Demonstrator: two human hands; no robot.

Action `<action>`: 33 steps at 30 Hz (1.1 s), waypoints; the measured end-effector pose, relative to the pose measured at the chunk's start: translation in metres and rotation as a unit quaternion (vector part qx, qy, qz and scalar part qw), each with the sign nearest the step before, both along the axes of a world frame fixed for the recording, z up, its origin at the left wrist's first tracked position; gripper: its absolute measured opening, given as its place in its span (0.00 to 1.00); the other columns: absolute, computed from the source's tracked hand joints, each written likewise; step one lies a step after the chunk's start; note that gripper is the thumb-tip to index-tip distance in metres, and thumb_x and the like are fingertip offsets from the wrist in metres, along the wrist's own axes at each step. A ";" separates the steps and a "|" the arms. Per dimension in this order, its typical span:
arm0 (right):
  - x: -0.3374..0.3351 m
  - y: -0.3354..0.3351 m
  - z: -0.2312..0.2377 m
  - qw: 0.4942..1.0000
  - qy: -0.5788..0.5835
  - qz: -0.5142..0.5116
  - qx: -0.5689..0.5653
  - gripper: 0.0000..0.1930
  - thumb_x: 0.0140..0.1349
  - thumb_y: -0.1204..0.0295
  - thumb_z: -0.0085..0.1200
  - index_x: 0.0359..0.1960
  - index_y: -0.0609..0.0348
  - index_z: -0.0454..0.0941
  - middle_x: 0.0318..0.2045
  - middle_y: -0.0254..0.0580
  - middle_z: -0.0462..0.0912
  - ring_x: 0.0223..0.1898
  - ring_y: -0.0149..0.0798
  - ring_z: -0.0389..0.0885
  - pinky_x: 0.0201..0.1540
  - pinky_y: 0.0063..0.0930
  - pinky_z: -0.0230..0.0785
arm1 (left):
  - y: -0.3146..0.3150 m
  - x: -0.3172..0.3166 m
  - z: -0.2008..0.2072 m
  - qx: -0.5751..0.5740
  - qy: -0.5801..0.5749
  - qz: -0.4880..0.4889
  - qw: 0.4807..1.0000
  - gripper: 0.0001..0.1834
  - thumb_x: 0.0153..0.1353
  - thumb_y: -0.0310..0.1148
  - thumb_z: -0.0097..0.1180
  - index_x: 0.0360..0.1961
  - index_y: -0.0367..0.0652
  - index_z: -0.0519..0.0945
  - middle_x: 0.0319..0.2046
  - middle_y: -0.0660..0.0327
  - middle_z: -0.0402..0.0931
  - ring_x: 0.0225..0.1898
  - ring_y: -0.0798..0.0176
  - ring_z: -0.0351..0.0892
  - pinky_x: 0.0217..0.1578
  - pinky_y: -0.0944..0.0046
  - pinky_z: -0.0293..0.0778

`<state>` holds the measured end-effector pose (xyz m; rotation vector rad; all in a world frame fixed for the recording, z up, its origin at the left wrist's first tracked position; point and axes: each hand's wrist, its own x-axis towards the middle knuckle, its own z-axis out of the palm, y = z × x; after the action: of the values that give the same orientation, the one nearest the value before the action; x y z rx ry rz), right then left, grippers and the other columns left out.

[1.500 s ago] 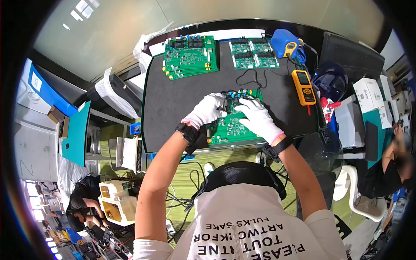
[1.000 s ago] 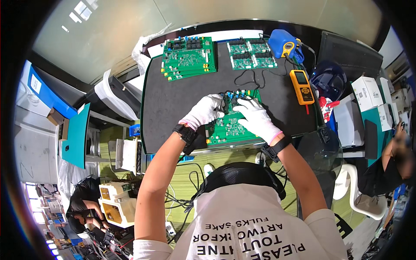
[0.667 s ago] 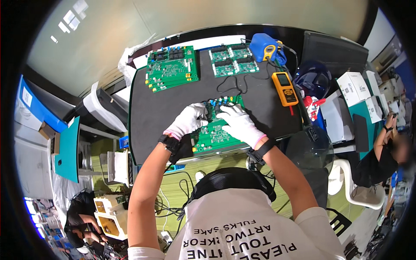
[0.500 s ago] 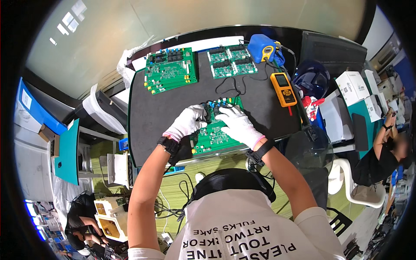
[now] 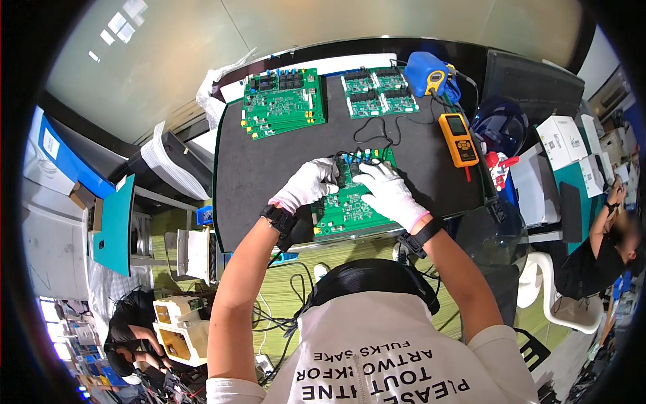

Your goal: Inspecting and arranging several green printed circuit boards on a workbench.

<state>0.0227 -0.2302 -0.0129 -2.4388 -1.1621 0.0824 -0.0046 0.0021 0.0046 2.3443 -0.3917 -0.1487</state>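
Note:
A green circuit board (image 5: pixel 353 209) lies at the near edge of the dark-topped table, with black block-shaped components and small blue and yellow parts along its far side. My left hand (image 5: pixel 306 185), in a white glove, has its fingers bent around the board's upper left part beside the black components. The white-gloved right hand (image 5: pixel 391 194) reaches in from the right, its fingers stretched over the black components and its thumb apart. Both sets of fingertips hide some of the parts beneath them. Dark wristbands circle both wrists.
Stacked green boards (image 5: pixel 282 108) sit at the back left, and a panel of smaller boards (image 5: pixel 380 94) at the back middle. A blue device (image 5: pixel 427 73) with a cable, a yellow handheld meter (image 5: pixel 459 140) and a dark blue helmet-like object (image 5: pixel 500 124) line the right. A person (image 5: pixel 602 262) sits far right.
The whole view has shifted, so the table appears slightly farther right. Both hands stay over the same part of the circuit board, with little visible finger movement.

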 end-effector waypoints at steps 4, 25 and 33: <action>0.001 0.001 -0.004 1.000 -0.009 -0.001 0.006 0.23 0.52 0.69 0.57 0.52 0.47 0.70 0.59 0.42 0.65 0.62 0.52 0.59 0.64 0.45 0.53 | 0.000 -0.001 0.003 0.005 0.001 0.006 1.000 0.11 0.41 0.22 0.66 0.28 0.34 0.78 0.34 0.56 0.75 0.36 0.58 0.77 0.38 0.64 0.73; 0.000 0.000 -0.004 1.000 -0.012 -0.003 0.003 0.23 0.51 0.69 0.58 0.52 0.47 0.70 0.58 0.43 0.66 0.62 0.53 0.60 0.64 0.45 0.53 | 0.000 0.001 0.005 0.023 -0.011 -0.015 1.000 0.10 0.41 0.25 0.67 0.26 0.36 0.80 0.36 0.55 0.76 0.40 0.54 0.76 0.42 0.61 0.73; 0.000 0.001 -0.001 1.000 -0.006 -0.004 0.005 0.23 0.51 0.69 0.57 0.52 0.47 0.70 0.59 0.42 0.66 0.62 0.54 0.60 0.63 0.45 0.55 | 0.007 -0.003 0.000 -0.055 0.025 0.007 0.998 0.12 0.42 0.25 0.67 0.29 0.35 0.78 0.36 0.57 0.75 0.38 0.60 0.75 0.39 0.65 0.71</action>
<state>0.0225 -0.2297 -0.0135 -2.4394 -1.1544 0.0601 -0.0072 0.0095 0.0045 2.2292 -0.3495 -0.1743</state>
